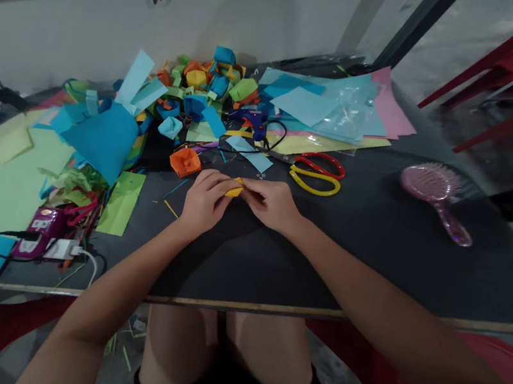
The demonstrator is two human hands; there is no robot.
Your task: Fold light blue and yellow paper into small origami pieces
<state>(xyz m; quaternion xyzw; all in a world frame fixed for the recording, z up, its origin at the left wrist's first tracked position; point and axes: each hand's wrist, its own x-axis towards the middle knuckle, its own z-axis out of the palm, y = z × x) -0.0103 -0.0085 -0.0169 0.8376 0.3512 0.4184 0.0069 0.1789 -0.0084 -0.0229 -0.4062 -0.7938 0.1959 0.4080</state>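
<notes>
A small piece of folded yellow paper [234, 190] is pinched between my two hands over the dark table. My left hand [206, 202] grips its left side with fingers closed, while my right hand [274, 204] has thumb and fingertips pressed together at its right edge. Most of the paper is hidden behind my fingers. Just left of my left hand rests an orange folded paper piece [185, 162]. Scissors [318, 173] with one red and one yellow handle loop lie beyond my right hand, beside a pale blue paper strip [249, 153].
A heap of folded coloured papers [200, 82] stands against the wall, next to a blue paper cone [104, 139]. Flat sheets [309, 106] partly under clear plastic lie at the back. A pink hairbrush [432, 186] is at right, a purple device with cables [42, 229] at left.
</notes>
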